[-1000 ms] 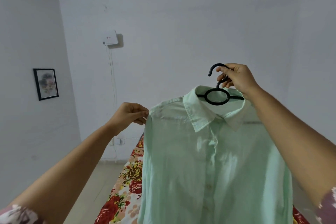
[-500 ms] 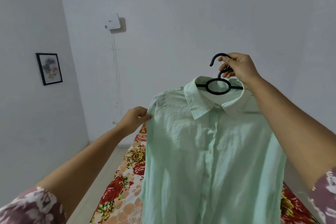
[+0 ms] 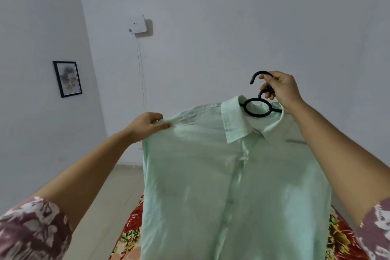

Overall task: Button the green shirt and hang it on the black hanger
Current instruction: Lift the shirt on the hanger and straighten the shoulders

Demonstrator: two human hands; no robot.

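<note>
The pale green shirt (image 3: 221, 175) hangs in the air in front of me, its front placket closed as far down as I can see. It sits on the black hanger (image 3: 256, 110), whose ring shows inside the collar. My right hand (image 3: 280, 88) grips the hanger's hook and neck above the collar and holds the shirt up. At the shirt's left shoulder, my left hand (image 3: 147, 125) pinches the fabric with thumb and fingers. The rest of the hanger is hidden under the cloth.
A bed with a red floral cover (image 3: 130, 230) lies below the shirt. The tiled floor (image 3: 114, 192) runs along its left side. A framed picture (image 3: 67, 79) hangs on the left wall and a white box (image 3: 137, 25) with cables on the far wall.
The view has tilted down and shifted. My left hand stays at the shirt's left shoulder seam, with its fingers now laid over the fabric. The right hand still holds the hanger hook.
</note>
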